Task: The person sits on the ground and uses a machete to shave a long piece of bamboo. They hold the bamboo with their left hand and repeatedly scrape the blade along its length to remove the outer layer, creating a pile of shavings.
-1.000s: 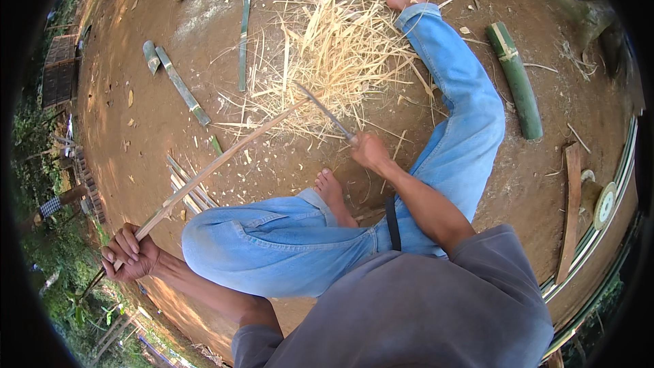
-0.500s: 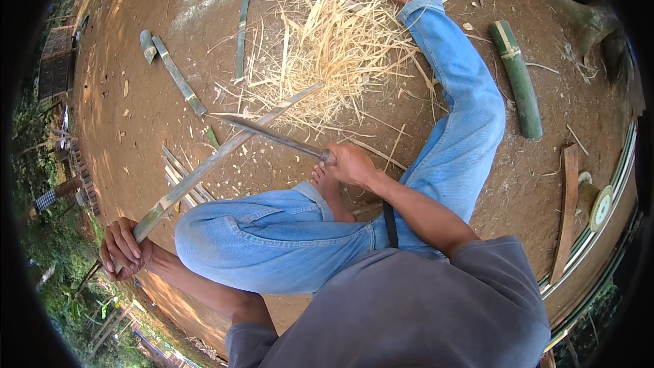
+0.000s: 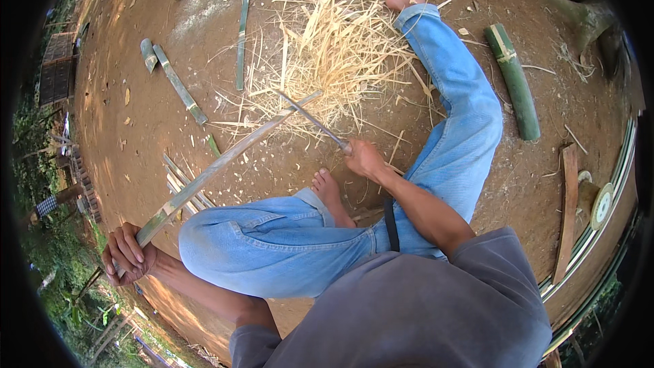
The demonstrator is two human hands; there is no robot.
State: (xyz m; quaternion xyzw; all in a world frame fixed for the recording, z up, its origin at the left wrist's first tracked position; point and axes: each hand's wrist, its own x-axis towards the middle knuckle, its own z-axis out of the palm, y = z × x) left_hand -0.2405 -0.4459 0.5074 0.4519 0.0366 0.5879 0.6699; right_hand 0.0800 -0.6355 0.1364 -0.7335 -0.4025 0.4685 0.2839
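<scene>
Raised again, knife meets long, pale-green bamboo strip.

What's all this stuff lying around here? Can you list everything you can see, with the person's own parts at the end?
long bamboo strip: one, pale green, slanting from the left hand up to the shavings
knife: one, grey blade, its tip at the strip's far end
shavings pile: one heap, straw yellow, on the dirt ahead
thick bamboo section: one, dark green, on the ground at right
thin bamboo pieces: several, green, at upper left
split slats: a few, pale, by the left knee
wooden plank: one, brown, far right
left hand: grips the strip's near end
right hand: holds the knife handle
legs: two, blue jeans, barefoot
</scene>
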